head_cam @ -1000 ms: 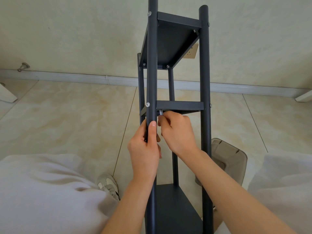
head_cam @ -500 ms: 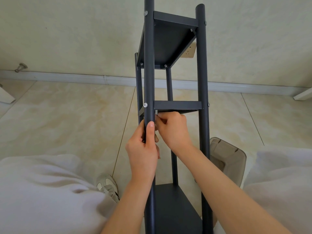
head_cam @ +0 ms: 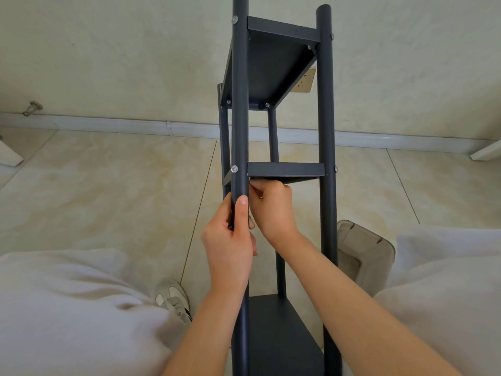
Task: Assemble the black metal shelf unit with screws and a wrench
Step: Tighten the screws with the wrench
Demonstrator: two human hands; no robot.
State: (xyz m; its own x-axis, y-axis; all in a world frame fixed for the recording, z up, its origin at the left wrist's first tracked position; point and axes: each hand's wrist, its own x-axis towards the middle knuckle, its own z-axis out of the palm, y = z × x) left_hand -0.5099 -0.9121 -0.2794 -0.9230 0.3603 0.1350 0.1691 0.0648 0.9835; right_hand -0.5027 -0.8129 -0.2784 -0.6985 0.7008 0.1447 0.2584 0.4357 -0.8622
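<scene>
The black metal shelf unit [head_cam: 325, 118] stands upright between my knees, with a top shelf [head_cam: 271, 69], a middle shelf [head_cam: 286, 169] and a bottom shelf [head_cam: 276, 335]. A silver screw [head_cam: 234, 168] sits in the near left post at the middle shelf's height. My left hand [head_cam: 230, 245] grips that post just below the screw, thumb laid along it. My right hand [head_cam: 273, 210] is tucked under the middle shelf's front left corner, fingers curled tight round the small wrench, which is hidden inside the hand.
A translucent grey plastic box [head_cam: 363, 248] lies on the tiled floor behind the right post. My shoe [head_cam: 173, 297] is on the floor left of the unit. A wall socket [head_cam: 305, 81] and a doorstop [head_cam: 32, 107] are on the far wall.
My right hand has moved up against the underside of the middle shelf, and the silver wrench tip seen a second ago no longer shows. My left hand keeps its grip on the post.
</scene>
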